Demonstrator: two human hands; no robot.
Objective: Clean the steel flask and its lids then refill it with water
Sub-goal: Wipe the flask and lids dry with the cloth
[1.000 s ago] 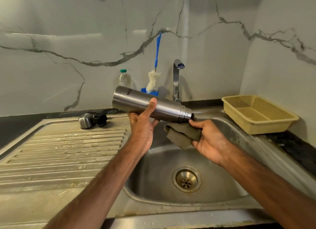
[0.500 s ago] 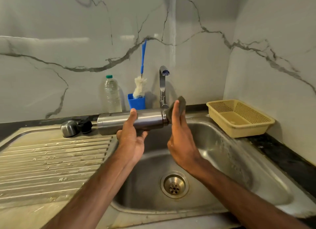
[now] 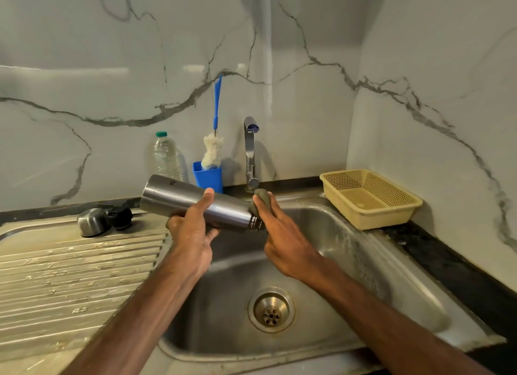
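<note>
My left hand [image 3: 193, 232] grips the steel flask [image 3: 179, 198] round its middle and holds it on its side over the sink [image 3: 330, 229], mouth pointing right and tilted slightly down. My right hand [image 3: 282, 234] holds a dark green scrub pad [image 3: 261, 197] against the flask's threaded mouth. The steel outer lid [image 3: 93, 222] and the black inner cap [image 3: 122, 219] lie side by side on the draining board [image 3: 70, 276] to the left.
A tap [image 3: 249, 151] stands behind the sink, with no water running. A blue cup [image 3: 208, 176] holds a bottle brush [image 3: 214, 148]; a clear plastic bottle [image 3: 165, 156] stands beside it. At the back right sits a yellow mesh basket [image 3: 369, 198].
The flask went from level to mouth-down again. My right hand brought the pad up from below the neck and now presses it on the mouth.
</note>
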